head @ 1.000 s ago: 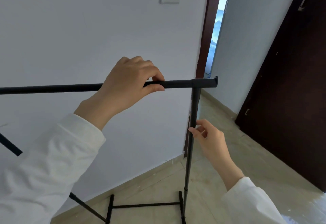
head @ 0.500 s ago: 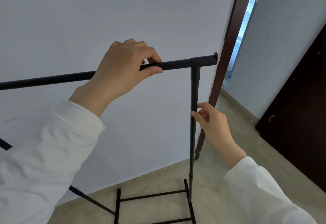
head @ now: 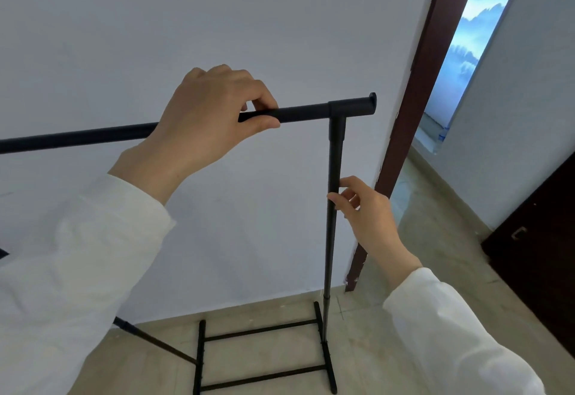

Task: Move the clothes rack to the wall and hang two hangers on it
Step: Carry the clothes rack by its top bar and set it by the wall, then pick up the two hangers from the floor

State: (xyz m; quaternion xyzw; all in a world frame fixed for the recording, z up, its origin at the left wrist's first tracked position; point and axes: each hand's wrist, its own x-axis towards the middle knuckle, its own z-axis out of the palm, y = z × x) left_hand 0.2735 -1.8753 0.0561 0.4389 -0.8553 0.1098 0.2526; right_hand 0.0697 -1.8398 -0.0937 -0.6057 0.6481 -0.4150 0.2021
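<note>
A black metal clothes rack (head: 334, 158) stands close to the white wall (head: 280, 36), its foot frame on the floor by the skirting. My left hand (head: 211, 117) is closed over the horizontal top bar, a short way left of the corner joint. My right hand (head: 364, 207) pinches the right upright post about a third of the way down, thumb and fingers around it. The rack's left end runs out of frame behind my left sleeve. No hangers are in view.
A dark brown door frame (head: 413, 108) stands just right of the rack, with an open doorway beyond it. A dark wooden door (head: 541, 254) fills the far right. Beige tiled floor (head: 435, 254) lies to the right.
The rack and both hands have shifted left, away from the doorway, so the upright now stands clear of the door frame. Both grips are unchanged.
</note>
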